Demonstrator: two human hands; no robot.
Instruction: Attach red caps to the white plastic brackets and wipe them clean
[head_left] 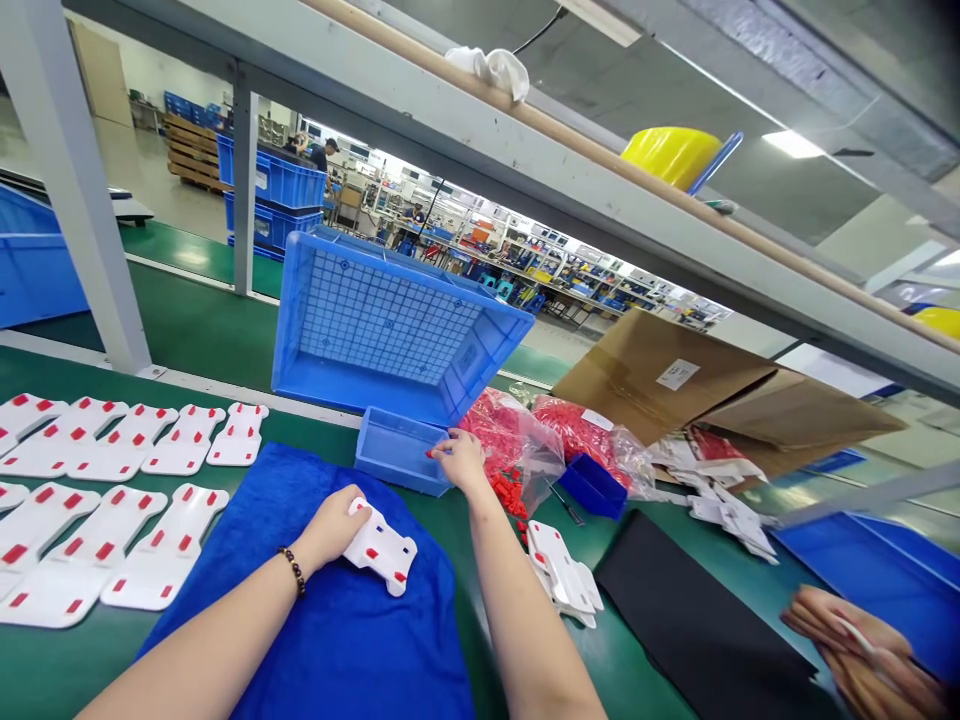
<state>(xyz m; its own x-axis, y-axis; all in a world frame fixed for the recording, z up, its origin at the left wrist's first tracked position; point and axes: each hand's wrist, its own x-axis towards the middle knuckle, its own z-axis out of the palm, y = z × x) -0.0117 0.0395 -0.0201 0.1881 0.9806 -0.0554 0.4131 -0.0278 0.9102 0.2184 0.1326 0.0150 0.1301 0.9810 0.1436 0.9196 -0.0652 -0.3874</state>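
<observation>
My left hand (330, 530) is closed on the edge of a white plastic part (379, 548) with red pieces set in it and some open slots, held over a blue cloth (360, 640). My right hand (459, 458) reaches over the right end of a small blue bin (397, 450). Its fingers are pinched, with a small red piece (430, 453) showing at the fingertips. Beside that hand lie loose red pieces (510, 490) spilling from a clear bag (499, 430). More white parts are stacked (562, 575) to the right of my right forearm.
White parts with red pieces (165, 545) lie in rows at left. A large blue crate (390, 320) stands tilted behind the small bin. Rightward are a dark blue bin (594, 487), a black sheet (697, 610), a cardboard box (660, 370) and another person's blurred hand (862, 640).
</observation>
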